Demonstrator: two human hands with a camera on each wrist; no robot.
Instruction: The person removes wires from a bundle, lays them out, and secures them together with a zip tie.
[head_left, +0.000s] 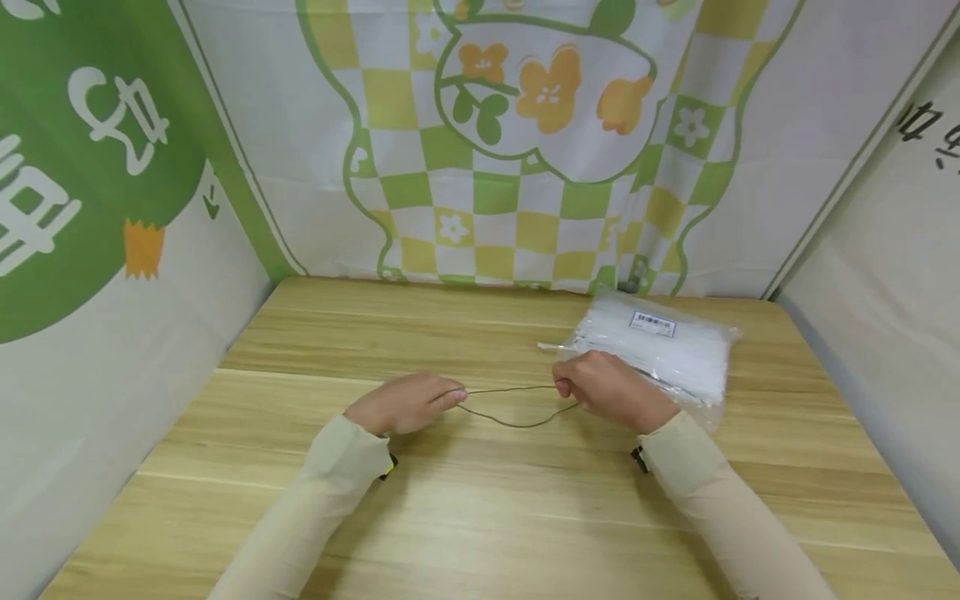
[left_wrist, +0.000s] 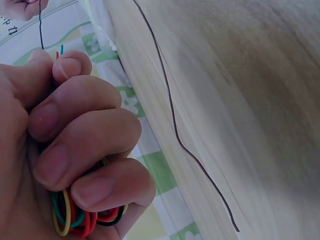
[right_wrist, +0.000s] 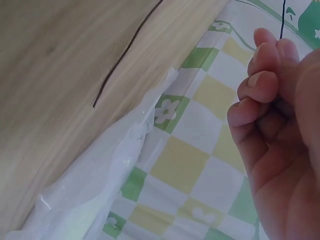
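Observation:
My left hand (head_left: 408,402) curls round a small bundle of coloured wires (left_wrist: 82,222), in red, green, yellow and black, tucked into the palm. Between its thumb and index finger it also pinches one dark wire (head_left: 510,389). That wire spans across to my right hand (head_left: 611,390), whose thumb and fingertips pinch its other end. Both hands are low over the wooden table. Beneath the held wire, a second dark wire (left_wrist: 176,132) lies in a loose curve on the wood; one of its ends shows in each wrist view.
A clear plastic bag (head_left: 660,350) of white contents, with a barcode label (head_left: 652,323), lies at the back right, just behind my right hand. The wooden table (head_left: 510,517) meets a patterned cloth wall (head_left: 495,196) at the back. Cloth walls also stand left and right.

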